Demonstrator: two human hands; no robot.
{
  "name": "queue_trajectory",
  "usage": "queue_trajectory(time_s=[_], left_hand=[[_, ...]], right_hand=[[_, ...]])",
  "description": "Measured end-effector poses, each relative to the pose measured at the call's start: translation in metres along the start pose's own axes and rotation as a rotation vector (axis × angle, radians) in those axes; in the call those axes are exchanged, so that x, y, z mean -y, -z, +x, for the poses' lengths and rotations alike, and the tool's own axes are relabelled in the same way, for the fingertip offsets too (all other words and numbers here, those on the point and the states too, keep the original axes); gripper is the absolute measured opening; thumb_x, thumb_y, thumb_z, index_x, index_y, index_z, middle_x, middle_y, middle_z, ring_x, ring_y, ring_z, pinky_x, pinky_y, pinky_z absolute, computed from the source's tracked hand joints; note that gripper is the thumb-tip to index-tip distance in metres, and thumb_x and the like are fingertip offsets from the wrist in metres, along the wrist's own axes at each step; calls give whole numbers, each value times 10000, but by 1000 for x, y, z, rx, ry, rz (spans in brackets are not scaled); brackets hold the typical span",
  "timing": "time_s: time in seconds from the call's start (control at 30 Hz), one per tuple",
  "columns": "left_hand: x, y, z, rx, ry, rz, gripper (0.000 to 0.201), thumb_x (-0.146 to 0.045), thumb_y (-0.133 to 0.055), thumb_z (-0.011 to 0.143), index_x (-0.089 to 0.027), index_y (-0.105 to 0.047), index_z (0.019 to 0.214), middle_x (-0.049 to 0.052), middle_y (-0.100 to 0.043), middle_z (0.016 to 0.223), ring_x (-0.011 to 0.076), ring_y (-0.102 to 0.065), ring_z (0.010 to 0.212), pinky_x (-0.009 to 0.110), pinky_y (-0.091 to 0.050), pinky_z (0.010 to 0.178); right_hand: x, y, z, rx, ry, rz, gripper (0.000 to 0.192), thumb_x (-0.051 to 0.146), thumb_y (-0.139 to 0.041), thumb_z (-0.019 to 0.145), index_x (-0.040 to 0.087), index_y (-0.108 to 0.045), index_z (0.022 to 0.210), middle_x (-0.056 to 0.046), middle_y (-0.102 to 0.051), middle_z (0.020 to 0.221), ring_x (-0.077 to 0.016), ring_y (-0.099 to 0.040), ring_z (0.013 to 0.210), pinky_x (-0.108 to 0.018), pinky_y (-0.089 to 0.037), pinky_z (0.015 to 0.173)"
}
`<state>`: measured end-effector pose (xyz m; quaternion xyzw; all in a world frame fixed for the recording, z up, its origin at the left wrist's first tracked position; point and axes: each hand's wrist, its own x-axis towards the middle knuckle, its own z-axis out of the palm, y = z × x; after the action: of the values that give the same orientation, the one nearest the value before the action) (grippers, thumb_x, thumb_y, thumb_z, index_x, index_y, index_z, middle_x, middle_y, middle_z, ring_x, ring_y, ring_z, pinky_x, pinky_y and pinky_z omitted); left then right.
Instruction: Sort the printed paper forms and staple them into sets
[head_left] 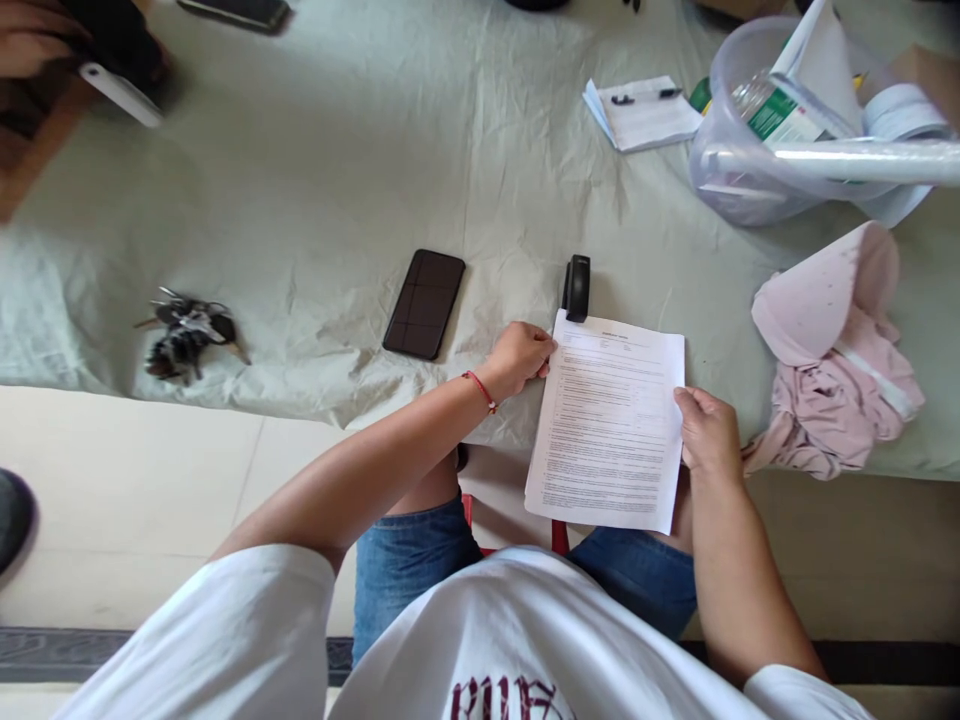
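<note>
A stack of printed sheets (611,430) is held between my two hands, its lower part reaching past the table's front edge above my lap. My left hand (519,357) pinches its upper left edge. On the right edge, about halfway down, my right hand (707,428) grips it with the thumb on top. A black stapler (577,287) touches the top left corner of the sheets; whether its jaws are around the paper I cannot tell. Left of my left hand lies a dark smartphone (424,304), face up.
A bunch of keys (196,335) lies on the cloth-covered table (337,180) at left. Pink fabric (840,370) is to the right. Behind it stands a clear plastic tub (720,150) with a bottle and rolls, beside a notepad (649,118). Another phone (244,10) lies far left.
</note>
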<state>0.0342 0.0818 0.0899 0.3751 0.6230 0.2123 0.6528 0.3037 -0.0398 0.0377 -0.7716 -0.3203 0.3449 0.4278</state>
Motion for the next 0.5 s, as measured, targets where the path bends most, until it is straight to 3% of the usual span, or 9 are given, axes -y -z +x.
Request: queue_trajectory(time_s=[0.13, 0.27, 0.37, 0.5], left_hand=[[1, -2, 2, -30, -10, 11, 357, 13, -579, 930, -164, -596, 621, -26, -444, 493, 102, -417, 492, 251, -317, 533], [0, -3, 2, -35, -8, 21, 349, 18, -591, 893, -166, -581, 597, -26, -431, 495, 105, -408, 505, 247, -313, 532], [-1, -3, 1, -34, -3, 26, 363, 21, -582, 908, -166, -578, 597, -32, -423, 500, 98, -394, 508, 247, -316, 545], [-1, -3, 2, -39, -2, 23, 362, 24, -584, 918, -170, -576, 612, -36, -436, 509, 96, -401, 503, 252, -331, 557]], right_hand=[[4, 6, 3, -89, 124, -214, 281, 486, -721, 824, 225, -771, 911, -32, -779, 806, -242, -726, 769, -343, -604, 749], [19, 6, 11, -276, 386, -472, 357, 366, -611, 866, 185, -789, 1117, -145, -815, 1113, -291, -759, 987, -468, -616, 949], [38, -10, 14, -178, 598, -473, 357, 316, -535, 946, 189, -809, 1137, -169, -810, 1181, -324, -744, 1134, -517, -630, 980], [61, -50, 13, 107, 891, -513, 449, 215, -467, 1039, 202, -764, 1376, -131, -776, 1407, -301, -688, 1370, -573, -515, 1240]])
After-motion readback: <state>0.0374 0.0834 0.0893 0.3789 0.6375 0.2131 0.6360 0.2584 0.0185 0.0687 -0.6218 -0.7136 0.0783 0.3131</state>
